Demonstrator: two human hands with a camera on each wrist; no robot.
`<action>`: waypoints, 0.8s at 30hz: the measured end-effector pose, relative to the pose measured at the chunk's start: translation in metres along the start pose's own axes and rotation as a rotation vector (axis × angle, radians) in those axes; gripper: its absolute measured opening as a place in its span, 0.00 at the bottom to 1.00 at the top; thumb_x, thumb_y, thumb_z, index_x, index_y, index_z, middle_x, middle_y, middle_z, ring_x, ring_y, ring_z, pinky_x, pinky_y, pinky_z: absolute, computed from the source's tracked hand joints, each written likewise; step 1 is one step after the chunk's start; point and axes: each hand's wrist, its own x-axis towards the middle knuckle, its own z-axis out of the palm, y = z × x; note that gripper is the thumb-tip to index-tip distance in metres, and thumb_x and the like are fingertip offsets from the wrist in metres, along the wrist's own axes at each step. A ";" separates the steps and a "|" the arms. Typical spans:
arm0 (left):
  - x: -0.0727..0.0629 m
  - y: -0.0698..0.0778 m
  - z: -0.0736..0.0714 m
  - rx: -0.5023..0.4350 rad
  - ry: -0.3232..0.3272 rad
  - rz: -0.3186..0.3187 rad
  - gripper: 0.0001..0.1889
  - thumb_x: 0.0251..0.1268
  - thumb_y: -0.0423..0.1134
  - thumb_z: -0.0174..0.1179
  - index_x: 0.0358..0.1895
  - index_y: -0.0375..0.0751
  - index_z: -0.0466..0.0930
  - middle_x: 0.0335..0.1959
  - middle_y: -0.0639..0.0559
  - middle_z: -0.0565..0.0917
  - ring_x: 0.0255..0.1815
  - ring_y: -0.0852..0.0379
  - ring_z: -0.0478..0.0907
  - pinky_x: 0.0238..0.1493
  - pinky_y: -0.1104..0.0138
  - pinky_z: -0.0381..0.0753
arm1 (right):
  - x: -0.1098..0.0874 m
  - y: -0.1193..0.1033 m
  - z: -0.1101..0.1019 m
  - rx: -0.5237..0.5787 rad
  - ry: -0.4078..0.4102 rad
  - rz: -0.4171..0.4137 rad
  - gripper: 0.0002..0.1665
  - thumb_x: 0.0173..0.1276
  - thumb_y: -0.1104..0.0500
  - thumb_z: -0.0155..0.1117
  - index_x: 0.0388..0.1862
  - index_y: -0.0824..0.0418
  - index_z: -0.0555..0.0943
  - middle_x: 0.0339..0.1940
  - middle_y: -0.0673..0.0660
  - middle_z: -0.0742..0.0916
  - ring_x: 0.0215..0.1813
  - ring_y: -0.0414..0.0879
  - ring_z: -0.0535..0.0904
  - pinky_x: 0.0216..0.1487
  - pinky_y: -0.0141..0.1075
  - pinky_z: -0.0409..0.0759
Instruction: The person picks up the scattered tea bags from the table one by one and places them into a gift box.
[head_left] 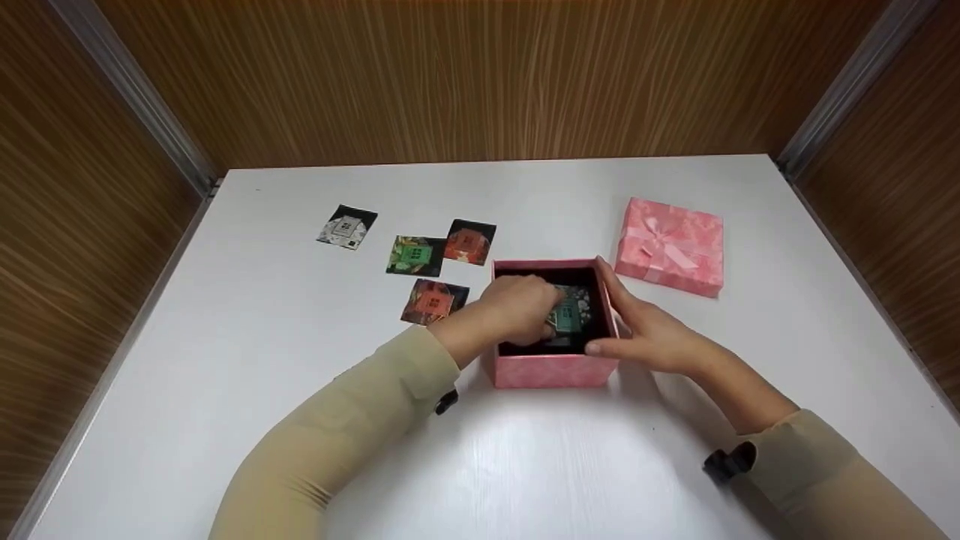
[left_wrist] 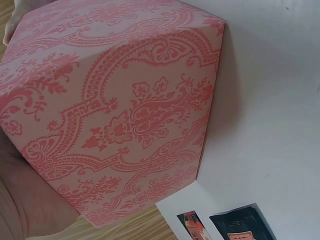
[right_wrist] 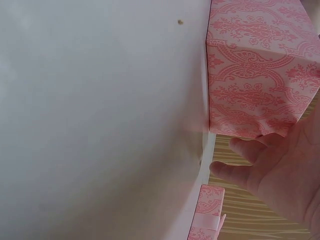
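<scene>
A pink patterned box [head_left: 553, 372] stands lidless on the white table, its dark inside facing up. My left hand [head_left: 517, 306] reaches down into it and pinches a teal-and-black printed sachet [head_left: 574, 309] between thumb and fingers. Part of that sachet is hidden behind the hand. With fairly straight fingers, my right hand [head_left: 651, 337] lies along the box's right side, thumb at the near right corner of the rim. In the left wrist view the box's patterned wall [left_wrist: 145, 110] covers much of the picture and hides the fingertips.
Several flat sachets lie left of the box: a white-and-black one [head_left: 347, 227], a green one [head_left: 415, 256], a red one [head_left: 469, 241] and an orange-red one [head_left: 435, 301]. The pink lid [head_left: 671, 246] with a ribbon bow lies behind right. Wood-grain panels [head_left: 480, 82] border the table.
</scene>
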 end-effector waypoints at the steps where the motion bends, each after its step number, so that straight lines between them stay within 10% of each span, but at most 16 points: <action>1: 0.000 0.000 0.000 0.006 -0.001 -0.003 0.17 0.71 0.52 0.70 0.55 0.48 0.86 0.51 0.51 0.88 0.54 0.51 0.84 0.55 0.52 0.83 | 0.000 0.001 0.000 -0.001 0.001 -0.002 0.69 0.70 0.42 0.74 0.90 0.50 0.35 0.87 0.63 0.59 0.77 0.65 0.70 0.74 0.65 0.66; 24: 0.002 0.005 0.005 0.069 -0.020 -0.065 0.24 0.71 0.60 0.68 0.59 0.48 0.83 0.49 0.50 0.89 0.48 0.49 0.86 0.47 0.51 0.86 | 0.000 0.001 0.001 0.011 0.007 -0.015 0.69 0.70 0.43 0.74 0.90 0.51 0.35 0.87 0.62 0.59 0.77 0.65 0.69 0.74 0.64 0.66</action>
